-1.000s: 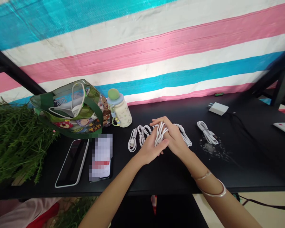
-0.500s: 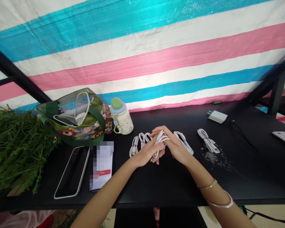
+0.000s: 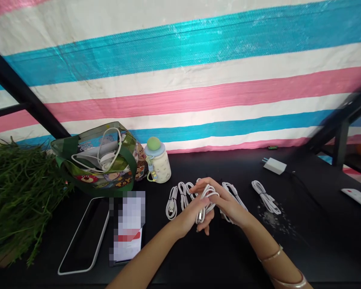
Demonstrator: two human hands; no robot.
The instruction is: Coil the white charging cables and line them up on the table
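Observation:
A coiled white USB cable (image 3: pixel 207 204) is bunched between my hands, with its metal plug end showing at the bottom of the loops. My left hand (image 3: pixel 188 214) is shut on the coil from the near side. My right hand (image 3: pixel 227 202) wraps over it from the far right, fingers curled around the loops. Two coiled white cables (image 3: pixel 171 203) (image 3: pixel 183 195) lie to the left of my hands on the black table (image 3: pixel 216 257). Two more (image 3: pixel 234 194) (image 3: pixel 266 197) lie to the right, the nearer one partly hidden by my right hand.
A white charger (image 3: pixel 274 165) with a black cord sits at the back right, near a white remote (image 3: pixel 358 199). To the left are a clear tote bag (image 3: pixel 102 160), a cartoon-print bottle (image 3: pixel 158 163), a phone (image 3: pixel 84 237), a blurred box (image 3: pixel 128 226) and green grass (image 3: pixel 18 196).
My view has tilted upward, so the table sits lower in the frame. The cable coil has shifted between my hands, with its loops more spread and the plug end now visible.

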